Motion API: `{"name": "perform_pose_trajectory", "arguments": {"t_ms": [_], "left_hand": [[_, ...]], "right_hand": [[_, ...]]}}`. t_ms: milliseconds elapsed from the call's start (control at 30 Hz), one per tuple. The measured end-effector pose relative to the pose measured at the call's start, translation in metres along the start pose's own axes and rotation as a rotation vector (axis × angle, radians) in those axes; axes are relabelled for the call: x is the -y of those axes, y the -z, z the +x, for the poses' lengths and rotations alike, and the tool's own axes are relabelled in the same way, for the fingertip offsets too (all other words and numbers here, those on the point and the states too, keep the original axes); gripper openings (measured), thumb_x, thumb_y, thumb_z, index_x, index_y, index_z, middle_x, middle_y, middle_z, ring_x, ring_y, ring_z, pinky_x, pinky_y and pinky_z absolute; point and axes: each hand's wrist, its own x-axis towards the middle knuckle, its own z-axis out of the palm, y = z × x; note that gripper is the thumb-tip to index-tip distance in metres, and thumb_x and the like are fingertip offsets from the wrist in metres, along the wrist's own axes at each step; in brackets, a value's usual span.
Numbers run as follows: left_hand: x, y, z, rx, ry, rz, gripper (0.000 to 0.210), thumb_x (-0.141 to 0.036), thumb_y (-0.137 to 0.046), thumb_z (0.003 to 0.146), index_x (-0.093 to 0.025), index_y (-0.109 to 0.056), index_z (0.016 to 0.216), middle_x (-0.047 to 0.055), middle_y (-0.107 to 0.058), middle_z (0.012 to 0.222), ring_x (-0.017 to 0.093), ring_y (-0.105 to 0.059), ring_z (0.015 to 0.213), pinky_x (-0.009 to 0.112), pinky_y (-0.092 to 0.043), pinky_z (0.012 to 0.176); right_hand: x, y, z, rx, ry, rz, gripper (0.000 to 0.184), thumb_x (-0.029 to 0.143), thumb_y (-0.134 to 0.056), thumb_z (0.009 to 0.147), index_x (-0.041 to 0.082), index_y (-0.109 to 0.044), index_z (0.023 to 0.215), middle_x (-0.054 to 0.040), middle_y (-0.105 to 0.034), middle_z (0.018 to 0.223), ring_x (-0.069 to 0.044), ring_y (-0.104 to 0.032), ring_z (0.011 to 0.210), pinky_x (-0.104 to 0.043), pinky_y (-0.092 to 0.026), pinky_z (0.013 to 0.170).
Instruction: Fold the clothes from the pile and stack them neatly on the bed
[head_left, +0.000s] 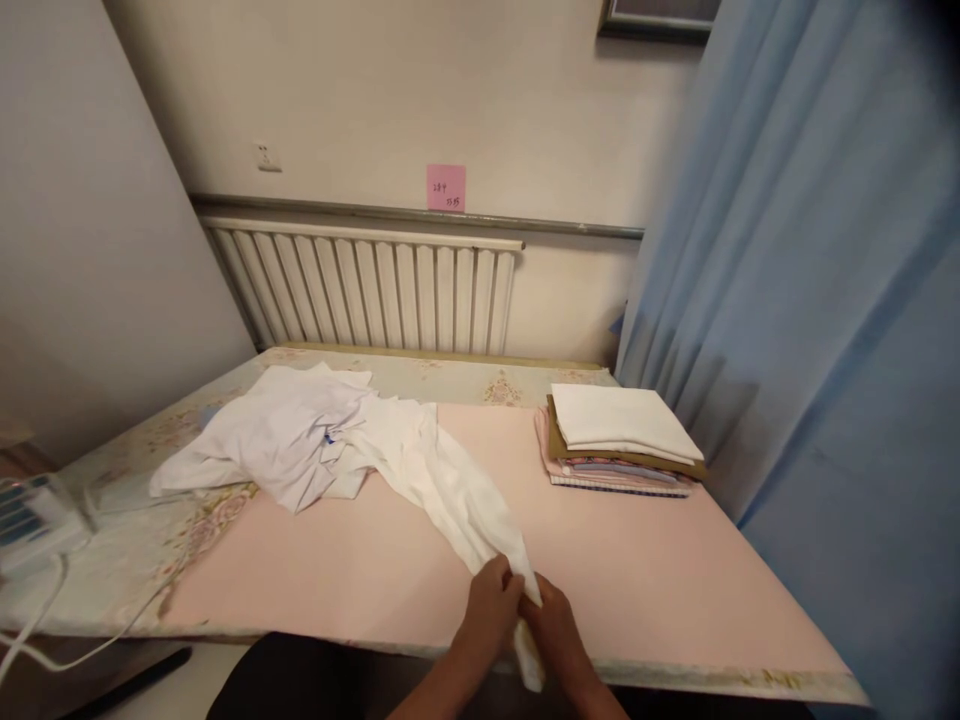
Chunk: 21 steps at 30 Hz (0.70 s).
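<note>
Both hands meet at the near edge of the table, closed on the narrow end of a long white garment. My left hand pinches it from the left, fingers bent. Close beside it, my right hand grips the same stretch from the right. The tip of the cloth hangs below the hands, past the table edge. From there the garment runs back and left, like a sleeve, to a crumpled heap of white clothes. Where the garment ends within the heap is hidden.
A pink mat covers much of the floral tablecloth. At the right lies a folded stack of cloths, white on top. A white device with cables stands at the left. Blue curtain hangs right; a radiator is behind.
</note>
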Motion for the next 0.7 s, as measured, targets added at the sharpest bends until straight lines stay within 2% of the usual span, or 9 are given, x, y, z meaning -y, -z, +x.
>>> {"name": "perform_pose_trajectory", "arguments": {"t_ms": [133,267,333,400,467,567,633,700], "left_hand": [[0.019,0.028,0.010,-0.071,-0.043,0.082,0.014,-0.018,-0.042,0.082,-0.020,-0.056,0.080,0.002,-0.059,0.083,0.016,-0.054,0.082,0.028,-0.042,0.078],[0.036,0.054,0.025,-0.145,-0.136,0.294,0.033,-0.015,-0.038,0.083,-0.017,-0.056,0.110,0.010,-0.058,0.114,0.021,-0.052,0.111,0.033,-0.038,0.098],[0.036,0.058,0.037,-0.127,-0.193,0.475,0.045,-0.015,-0.036,0.084,-0.014,-0.048,0.127,0.013,-0.051,0.132,0.022,-0.043,0.126,0.034,-0.033,0.107],[0.030,0.057,0.056,-0.061,-0.225,0.611,0.053,-0.014,-0.035,0.085,-0.010,-0.037,0.138,0.015,-0.040,0.145,0.023,-0.033,0.136,0.035,-0.027,0.111],[0.021,0.053,0.080,-0.003,-0.251,0.667,0.057,-0.012,-0.033,0.086,-0.009,-0.031,0.143,0.016,-0.030,0.152,0.024,-0.026,0.140,0.038,-0.025,0.112],[0.006,0.046,0.122,0.052,-0.289,0.704,0.061,-0.005,-0.030,0.084,-0.012,-0.030,0.144,0.014,-0.023,0.156,0.024,-0.019,0.143,0.041,-0.023,0.112],[-0.001,0.041,0.148,0.089,-0.311,0.741,0.061,-0.003,-0.031,0.082,-0.012,-0.032,0.143,0.014,-0.023,0.156,0.026,-0.016,0.144,0.044,-0.022,0.112],[-0.006,0.039,0.170,0.121,-0.327,0.780,0.057,-0.003,-0.032,0.083,-0.013,-0.039,0.139,0.015,-0.029,0.153,0.027,-0.019,0.143,0.049,-0.021,0.111]], "right_hand": [[-0.002,0.050,-0.005,0.100,-0.016,-0.042,0.041,0.026,-0.048,0.064,0.014,-0.071,0.097,-0.0082,-0.073,0.093,-0.027,-0.064,0.086,-0.033,-0.048,0.077],[-0.004,0.110,-0.020,0.158,-0.029,-0.124,0.043,0.026,-0.048,0.062,0.018,-0.073,0.096,-0.0056,-0.072,0.098,-0.027,-0.064,0.090,-0.033,-0.048,0.081],[-0.003,0.135,-0.028,0.162,-0.056,-0.161,0.045,0.025,-0.047,0.061,0.020,-0.073,0.096,-0.0041,-0.073,0.099,-0.027,-0.064,0.091,-0.033,-0.048,0.084],[0.000,0.156,-0.035,0.157,-0.084,-0.184,0.046,0.024,-0.046,0.059,0.021,-0.074,0.096,-0.0032,-0.073,0.097,-0.027,-0.065,0.090,-0.033,-0.048,0.084],[0.001,0.170,-0.040,0.141,-0.104,-0.185,0.047,0.024,-0.045,0.059,0.022,-0.074,0.096,-0.0026,-0.073,0.097,-0.027,-0.065,0.090,-0.032,-0.048,0.083],[-0.001,0.183,-0.046,0.106,-0.126,-0.180,0.047,0.024,-0.046,0.057,0.023,-0.075,0.095,-0.0021,-0.073,0.097,-0.027,-0.065,0.095,-0.031,-0.048,0.085],[-0.002,0.188,-0.049,0.076,-0.121,-0.205,0.047,0.024,-0.047,0.055,0.024,-0.075,0.093,-0.0023,-0.073,0.097,-0.028,-0.065,0.097,-0.031,-0.047,0.087],[0.000,0.191,-0.052,0.046,-0.107,-0.239,0.047,0.026,-0.048,0.053,0.025,-0.076,0.090,-0.0028,-0.074,0.096,-0.029,-0.065,0.096,-0.032,-0.047,0.087]]}}
